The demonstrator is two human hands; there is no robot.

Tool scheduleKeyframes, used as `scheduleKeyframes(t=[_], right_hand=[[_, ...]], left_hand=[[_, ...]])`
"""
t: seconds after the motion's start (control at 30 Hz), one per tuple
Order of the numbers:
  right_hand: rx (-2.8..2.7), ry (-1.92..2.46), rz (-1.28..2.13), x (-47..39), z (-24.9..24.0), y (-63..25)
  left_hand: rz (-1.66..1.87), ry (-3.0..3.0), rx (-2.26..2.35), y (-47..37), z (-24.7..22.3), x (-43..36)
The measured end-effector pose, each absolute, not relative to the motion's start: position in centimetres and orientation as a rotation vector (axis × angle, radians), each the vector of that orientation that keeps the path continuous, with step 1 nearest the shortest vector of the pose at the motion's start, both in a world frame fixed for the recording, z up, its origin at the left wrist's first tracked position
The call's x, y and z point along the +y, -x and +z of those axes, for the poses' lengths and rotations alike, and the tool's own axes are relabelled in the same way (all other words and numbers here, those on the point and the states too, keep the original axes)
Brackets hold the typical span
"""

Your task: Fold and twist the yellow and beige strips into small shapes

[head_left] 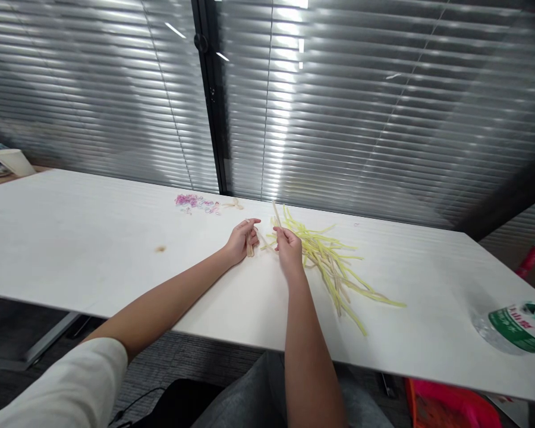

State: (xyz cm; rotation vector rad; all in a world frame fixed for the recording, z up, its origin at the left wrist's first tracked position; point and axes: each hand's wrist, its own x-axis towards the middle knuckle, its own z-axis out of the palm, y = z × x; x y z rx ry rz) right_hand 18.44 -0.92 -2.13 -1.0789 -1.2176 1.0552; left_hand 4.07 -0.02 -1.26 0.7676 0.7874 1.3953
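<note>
Above the middle of the white table (pixel 116 238), my left hand (pixel 241 242) is closed around a small bundle of beige strips (pixel 250 249), whose ends stick out below the fingers. My right hand (pixel 289 246), just to its right, pinches a thin beige strip (pixel 276 213) that points up and away from me. Beside and behind the right hand lies a loose pile of yellow and beige strips (pixel 330 255), resembling pipe cleaners. A pale strip also shows between the hands; which hand holds it I cannot tell.
Small pink and purple loops (pixel 191 202), like rubber bands, lie near the back edge, beside a little beige bundle (pixel 235 204). A large clear bottle (pixel 519 327) with a green label stands at the right. Window blinds (pixel 339 107) rise behind the table. A paper cup (pixel 15 161) lies far left.
</note>
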Motion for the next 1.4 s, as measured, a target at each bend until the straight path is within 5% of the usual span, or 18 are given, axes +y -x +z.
scheduleKeyframes(t=[1.4], right_hand=[[-2.059, 1.444, 0.398, -2.4, -1.1, -18.7]], left_hand=[[1.559, -0.696, 0.854, -3.1, -1.1, 0.6]])
